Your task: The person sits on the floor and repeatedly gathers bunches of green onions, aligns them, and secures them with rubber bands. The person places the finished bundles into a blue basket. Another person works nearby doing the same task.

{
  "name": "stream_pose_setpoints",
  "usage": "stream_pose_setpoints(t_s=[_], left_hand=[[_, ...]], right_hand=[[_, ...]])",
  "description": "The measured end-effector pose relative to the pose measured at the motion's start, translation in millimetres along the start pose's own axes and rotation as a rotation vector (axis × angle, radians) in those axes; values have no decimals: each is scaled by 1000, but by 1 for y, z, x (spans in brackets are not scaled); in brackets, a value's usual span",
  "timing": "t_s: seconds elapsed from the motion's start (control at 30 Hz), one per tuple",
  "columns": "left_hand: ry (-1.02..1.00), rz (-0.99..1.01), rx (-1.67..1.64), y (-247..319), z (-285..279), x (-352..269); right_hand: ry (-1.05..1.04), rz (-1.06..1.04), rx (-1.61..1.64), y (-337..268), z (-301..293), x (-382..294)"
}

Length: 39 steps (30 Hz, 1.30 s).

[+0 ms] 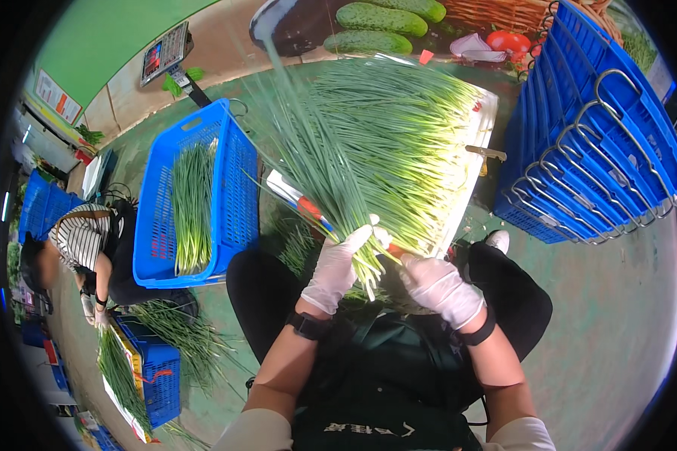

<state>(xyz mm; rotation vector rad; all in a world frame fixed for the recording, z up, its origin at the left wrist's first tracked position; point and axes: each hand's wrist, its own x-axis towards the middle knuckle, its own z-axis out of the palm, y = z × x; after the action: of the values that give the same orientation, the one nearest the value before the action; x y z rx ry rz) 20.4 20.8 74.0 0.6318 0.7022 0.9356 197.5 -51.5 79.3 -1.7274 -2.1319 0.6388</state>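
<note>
My gloved left hand (338, 270) grips a loose bunch of thin green onions (321, 152) just above their white root ends. The long green leaves fan up and away from me. My gloved right hand (443, 287) is close beside it, finger and thumb pinching the pale end of a stalk (394, 256). Just beyond both hands, a thick layer of green onions (389, 141) covers a white board (457, 217), white ends towards the right. Both hands wear thin whitish gloves. The right fingertips are partly hidden by the glove's own folds.
A blue plastic crate (240, 225) at left holds a green onion bundle (193, 208). Nested blue crates with metal handles (592, 141) rise at right. A crouching person (90, 242) works at far left beside another blue crate (166, 383). A digital scale (166, 53) stands behind.
</note>
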Motion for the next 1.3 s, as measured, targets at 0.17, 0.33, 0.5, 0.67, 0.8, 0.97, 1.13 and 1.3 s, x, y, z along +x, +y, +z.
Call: stream_pose_setpoints(t_s=[0.17, 0.33, 0.5, 0.67, 0.8, 0.97, 1.13, 1.3], left_hand=[[79, -51, -202, -13, 1, -1], [76, -70, -5, -10, -2, -3], [-9, -118, 108, -20, 8, -10], [-27, -239, 134, -13, 4, -13], [-23, -228, 236, -7, 1, -15], [-3, -36, 254, -2, 0, -11], [62, 125, 140, -4, 3, -4], [135, 111, -93, -8, 12, -1]], right_hand=[[-319, 18, 70, 26, -29, -1], [211, 158, 488, 14, -21, 16], [72, 144, 1496, 1, 3, 37], [239, 222, 1460, 15, 8, 41], [625, 256, 1570, 39, -12, 46], [553, 568, 1716, 47, -26, 45], [34, 159, 772, 0, 1, 23], [290, -238, -109, -30, 19, 19]])
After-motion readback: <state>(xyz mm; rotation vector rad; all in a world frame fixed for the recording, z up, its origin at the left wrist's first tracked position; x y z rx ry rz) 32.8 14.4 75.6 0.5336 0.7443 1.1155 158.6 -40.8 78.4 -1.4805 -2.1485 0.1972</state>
